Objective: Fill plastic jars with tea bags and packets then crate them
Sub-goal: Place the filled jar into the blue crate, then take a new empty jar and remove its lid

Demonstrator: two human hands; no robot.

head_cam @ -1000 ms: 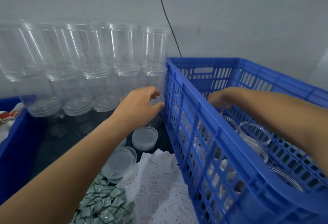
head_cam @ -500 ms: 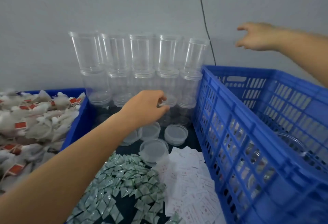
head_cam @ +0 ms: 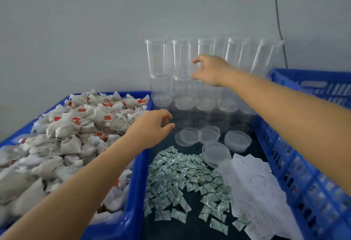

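Your right hand (head_cam: 209, 70) is at the stacked empty jars (head_cam: 180, 59) at 12 o'clock, thumb and fingers spread about one jar, not yet closed on it. Your left hand (head_cam: 153, 127) hovers loosely open, holding nothing. Tea bags (head_cam: 76, 131) fill the bin at 9 o'clock; packets (head_cam: 182, 179) lie on the desk at 6 o'clock. The crate (head_cam: 311, 160) at 3 o'clock appears to hold some jars; many remain unfilled.

Jars, tea bags, packets, crate

Clear jars (head_cam: 180, 59) stacked at the wall; white tea bags (head_cam: 72, 135) heaped left; green packets (head_cam: 182, 179) strewn; blue crate (head_cam: 303, 173) right.
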